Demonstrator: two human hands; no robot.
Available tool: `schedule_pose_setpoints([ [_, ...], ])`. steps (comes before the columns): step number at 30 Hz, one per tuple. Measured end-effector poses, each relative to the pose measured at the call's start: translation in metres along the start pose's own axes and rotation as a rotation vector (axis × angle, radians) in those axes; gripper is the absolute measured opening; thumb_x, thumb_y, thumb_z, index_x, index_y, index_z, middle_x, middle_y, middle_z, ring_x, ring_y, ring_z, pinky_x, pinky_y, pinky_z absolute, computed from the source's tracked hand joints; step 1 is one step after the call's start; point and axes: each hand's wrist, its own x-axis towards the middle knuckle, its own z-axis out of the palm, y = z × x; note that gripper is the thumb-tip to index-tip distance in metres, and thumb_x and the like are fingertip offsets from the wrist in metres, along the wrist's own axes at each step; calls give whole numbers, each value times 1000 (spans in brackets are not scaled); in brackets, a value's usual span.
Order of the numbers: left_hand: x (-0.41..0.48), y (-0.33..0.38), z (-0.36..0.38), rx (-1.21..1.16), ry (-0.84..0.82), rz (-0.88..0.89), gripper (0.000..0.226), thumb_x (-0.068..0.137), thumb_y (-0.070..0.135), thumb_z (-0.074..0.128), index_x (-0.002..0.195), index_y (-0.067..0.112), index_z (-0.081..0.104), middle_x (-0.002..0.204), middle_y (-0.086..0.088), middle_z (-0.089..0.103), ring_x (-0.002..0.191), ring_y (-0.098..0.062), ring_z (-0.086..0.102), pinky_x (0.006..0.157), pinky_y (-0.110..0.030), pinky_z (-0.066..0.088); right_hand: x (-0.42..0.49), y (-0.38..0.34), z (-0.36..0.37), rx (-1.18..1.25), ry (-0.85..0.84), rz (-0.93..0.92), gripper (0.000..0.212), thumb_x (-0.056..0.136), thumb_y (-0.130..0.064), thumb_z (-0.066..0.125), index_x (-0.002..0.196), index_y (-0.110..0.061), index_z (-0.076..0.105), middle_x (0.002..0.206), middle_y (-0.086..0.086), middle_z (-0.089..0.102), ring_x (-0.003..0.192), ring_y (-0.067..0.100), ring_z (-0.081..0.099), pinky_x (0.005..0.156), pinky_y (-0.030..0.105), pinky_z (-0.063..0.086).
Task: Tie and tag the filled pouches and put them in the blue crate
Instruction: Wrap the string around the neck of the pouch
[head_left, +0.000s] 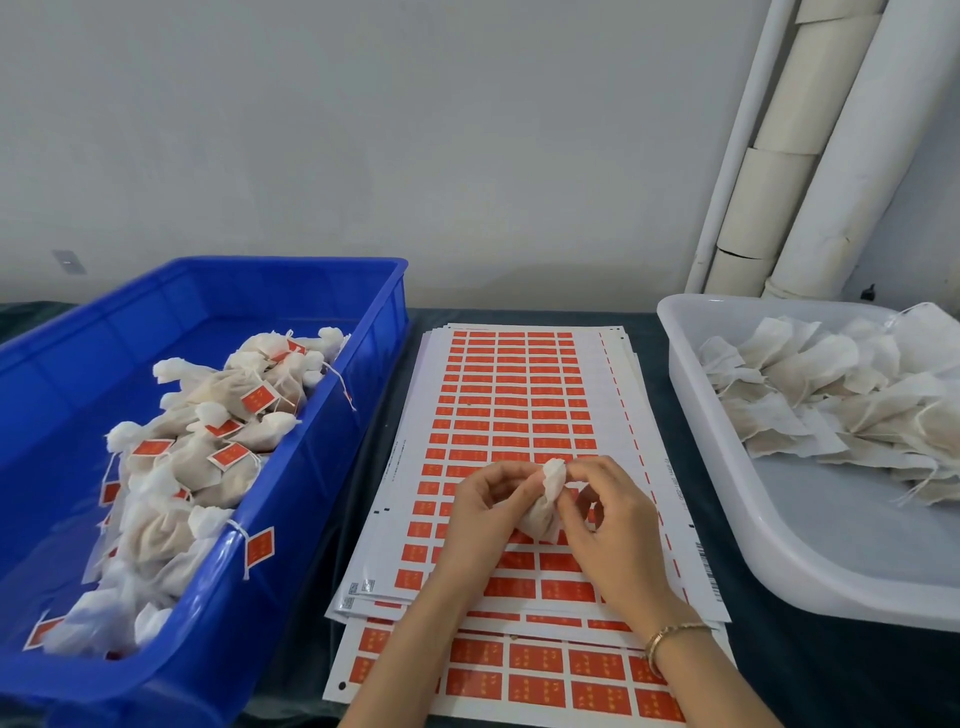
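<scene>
Just above the near edge of the table, a wrist with a gold bracelet (670, 636) leads up to the right hand (608, 530), whose fingertips pinch the gathered neck of a small white filled pouch (550, 486). The left hand (485, 512) curls round the pouch body from the other side, so both hands are closed on it, holding it just over the stack of red tag sticker sheets (519, 395). No red tag shows on this pouch, and whether its string is knotted cannot be told.

The likely step is cinching the neck. If the pinch slackens before the knot sets, the neck could reopen and spill filling onto the sheets. A hard pull might tear the thin fabric.

Further back on the left, the blue crate (332, 457) holds a heap of tagged pouches (208, 441). On the right, a white tray (841, 535) holds untied pouches (831, 395). Pale pipes (810, 156) climb the wall behind.
</scene>
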Motion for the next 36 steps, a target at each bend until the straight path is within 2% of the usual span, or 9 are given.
schedule_pose_setpoints([
  [4, 0, 1, -1, -26, 46, -24, 11, 87, 27, 69, 97, 31, 70, 95, 10, 72, 93, -12, 69, 77, -25, 58, 2, 1, -1, -58, 12, 3, 17, 84, -43, 51, 99, -36, 52, 94, -20, 56, 70, 0, 59, 62, 5, 45],
  [7, 0, 2, -1, -2, 51, -24, 9, 88, 29, 66, 95, 35, 69, 95, 15, 71, 94, -9, 67, 74, -20, 57, 3, 3, -3, -70, 51, 40, 14, 85, -42, 50, 98, -38, 49, 92, -21, 56, 69, 1, 59, 63, 5, 43],
  [11, -5, 6, 1, 53, -81, 84, 21, 97, 31, 52, 96, 40, 70, 99, 18, 69, 96, -5, 64, 74, -14, 52, 3, 3, -3, -57, 48, 38, 13, 86, -41, 52, 98, -36, 49, 90, -19, 58, 69, 3, 60, 62, 6, 45],
  [15, -6, 7, 5, 100, -123, 140, 13, 90, 38, 61, 96, 31, 71, 91, 11, 70, 90, -12, 66, 74, -16, 52, 1, 1, -5, -53, 25, 1, 14, 84, -42, 54, 96, -35, 51, 89, -17, 60, 68, 3, 61, 60, 6, 47],
  [19, -4, 3, 5, 137, -74, 147, 6, 88, 30, 67, 92, 25, 68, 84, 10, 69, 81, -12, 67, 67, -15, 52, 2, 1, -7, -119, 56, -16, 16, 83, -42, 56, 94, -31, 56, 88, -15, 62, 63, 4, 59, 60, 6, 45],
  [22, -3, 1, 4, 127, -45, 150, 4, 90, 24, 65, 93, 22, 67, 83, 9, 68, 79, -14, 65, 68, -17, 53, 2, 3, -9, -187, 101, -28, 17, 80, -38, 62, 92, -26, 62, 88, -9, 68, 63, 5, 58, 62, 9, 46],
  [25, -3, 1, 3, 123, -9, 144, 4, 91, 22, 64, 93, 22, 67, 83, 10, 67, 80, -14, 65, 69, -17, 53, 2, 6, -13, -213, 144, -18, 18, 78, -37, 66, 92, -26, 65, 88, -7, 70, 61, 2, 55, 63, 5, 41],
  [32, -4, 3, 5, 135, -19, 122, 3, 90, 27, 65, 88, 26, 66, 84, 12, 67, 83, -9, 64, 68, -12, 50, 5, 6, -14, -170, 188, 39, 16, 79, -42, 62, 89, -30, 64, 87, -12, 69, 59, 3, 56, 60, 6, 42],
  [36, -5, 3, 6, 158, -53, 137, 5, 90, 25, 62, 86, 26, 65, 84, 12, 66, 84, -7, 63, 69, -11, 50, 7, 7, -19, -138, 196, 76, 11, 79, -46, 59, 85, -38, 58, 82, -22, 59, 56, -1, 55, 55, 5, 37],
])
